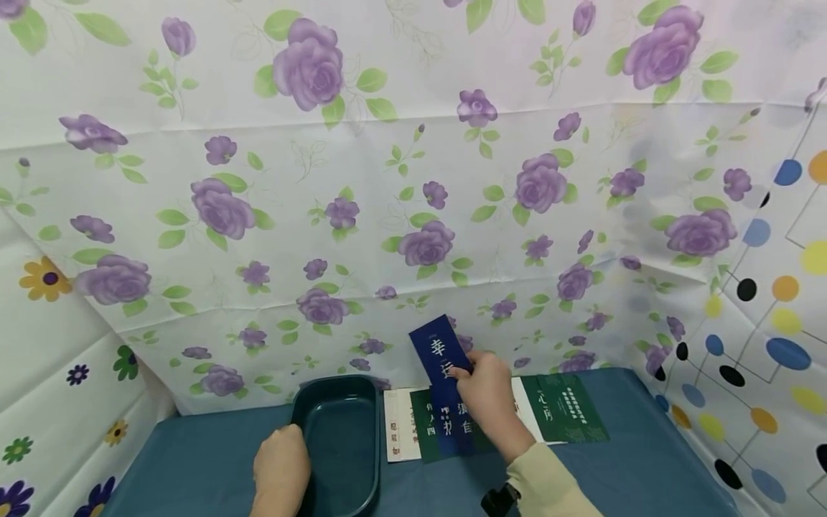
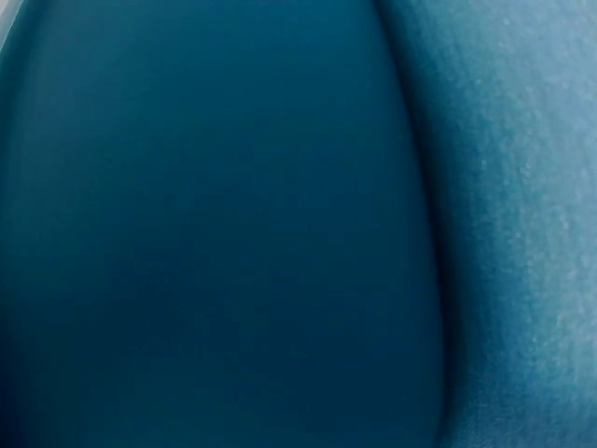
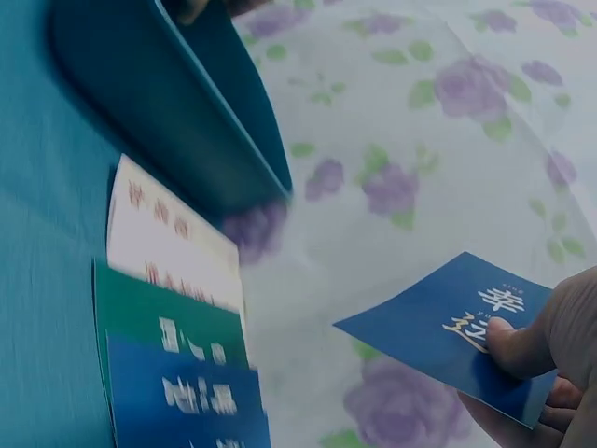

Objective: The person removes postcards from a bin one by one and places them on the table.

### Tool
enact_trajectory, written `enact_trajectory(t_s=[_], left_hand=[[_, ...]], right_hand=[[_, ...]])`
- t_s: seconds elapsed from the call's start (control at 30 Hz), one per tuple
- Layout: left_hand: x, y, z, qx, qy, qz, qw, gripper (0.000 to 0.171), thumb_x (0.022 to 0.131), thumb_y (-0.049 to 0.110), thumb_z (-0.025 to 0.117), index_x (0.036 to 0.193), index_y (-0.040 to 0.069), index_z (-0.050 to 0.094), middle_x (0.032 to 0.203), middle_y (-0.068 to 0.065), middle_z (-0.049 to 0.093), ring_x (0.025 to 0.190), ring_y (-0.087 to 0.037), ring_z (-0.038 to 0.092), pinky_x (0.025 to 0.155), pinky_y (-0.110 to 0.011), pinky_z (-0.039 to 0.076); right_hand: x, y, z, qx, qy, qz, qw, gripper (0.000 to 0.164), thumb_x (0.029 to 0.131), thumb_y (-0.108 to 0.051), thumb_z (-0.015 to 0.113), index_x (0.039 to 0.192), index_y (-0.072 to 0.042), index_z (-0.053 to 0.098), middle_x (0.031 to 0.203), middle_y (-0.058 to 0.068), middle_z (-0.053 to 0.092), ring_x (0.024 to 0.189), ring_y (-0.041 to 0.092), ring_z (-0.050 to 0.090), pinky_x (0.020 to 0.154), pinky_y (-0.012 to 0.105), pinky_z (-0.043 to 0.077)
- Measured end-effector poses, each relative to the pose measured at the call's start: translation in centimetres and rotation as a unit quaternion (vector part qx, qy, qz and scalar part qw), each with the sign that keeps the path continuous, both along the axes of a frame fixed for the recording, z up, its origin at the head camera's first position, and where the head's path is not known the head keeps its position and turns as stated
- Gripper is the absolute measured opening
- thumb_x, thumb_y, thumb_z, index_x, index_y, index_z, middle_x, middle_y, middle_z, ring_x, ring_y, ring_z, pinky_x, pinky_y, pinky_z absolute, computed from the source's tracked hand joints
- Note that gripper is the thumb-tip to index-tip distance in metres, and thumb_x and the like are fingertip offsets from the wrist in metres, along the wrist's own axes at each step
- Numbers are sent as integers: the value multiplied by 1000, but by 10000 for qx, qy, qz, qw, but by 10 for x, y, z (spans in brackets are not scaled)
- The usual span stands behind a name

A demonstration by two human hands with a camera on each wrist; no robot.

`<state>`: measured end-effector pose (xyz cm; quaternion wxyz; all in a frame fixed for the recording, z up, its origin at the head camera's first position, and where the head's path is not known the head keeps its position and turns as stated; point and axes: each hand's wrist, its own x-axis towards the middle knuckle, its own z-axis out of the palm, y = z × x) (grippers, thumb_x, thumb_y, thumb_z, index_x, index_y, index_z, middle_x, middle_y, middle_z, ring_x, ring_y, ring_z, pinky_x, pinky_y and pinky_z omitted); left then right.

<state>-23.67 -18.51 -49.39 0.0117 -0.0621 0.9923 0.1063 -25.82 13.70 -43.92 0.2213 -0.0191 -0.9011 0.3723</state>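
Note:
My right hand (image 1: 487, 398) pinches a dark blue card (image 1: 429, 341) with white characters, thumb on its printed face; the right wrist view also shows this blue card (image 3: 448, 317) raised and tilted. Under it, overlapping cards lie in a row: a cream card (image 1: 402, 446) with red print, a green card (image 1: 424, 434) and another blue card (image 3: 187, 392). Further right is a green card (image 1: 571, 409) with white print. With curled fingers, my left hand (image 1: 281, 467) grips the left rim of a deep teal tray (image 1: 377, 459). Only the tray's outer wall (image 2: 224, 233) and cloth fill the left wrist view.
A blue cloth (image 1: 207, 459) covers the table. Behind it rises a white curtain (image 1: 362, 251) with purple roses. A dotted sheet (image 1: 762, 373) borders the right side, a flowered sheet (image 1: 58, 373) the left. A black band (image 1: 500, 499) sits at the right sleeve.

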Motion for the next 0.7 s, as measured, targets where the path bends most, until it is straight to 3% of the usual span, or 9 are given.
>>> enact_trajectory(t_s=[0.3,0.7], left_hand=[[3,0,-2,13,-159,19,9999,8,85,-3,55,82,0,62,77,-16,59,69,-34,59,57,-48,47],[2,1,-4,63,86,-151,9998,9,84,-3,55,79,1,61,73,-14,57,64,-33,58,53,-47,46]], right_hand=[[1,57,-4,-194,-463,-348,9981,14,87,-24,65,81,-11,64,59,0,56,39,17,44,38,28,31],[0,145,-18,336,80,-1404,9895,26,84,-27,68,75,-5,59,57,3,52,42,14,43,40,30,31]])
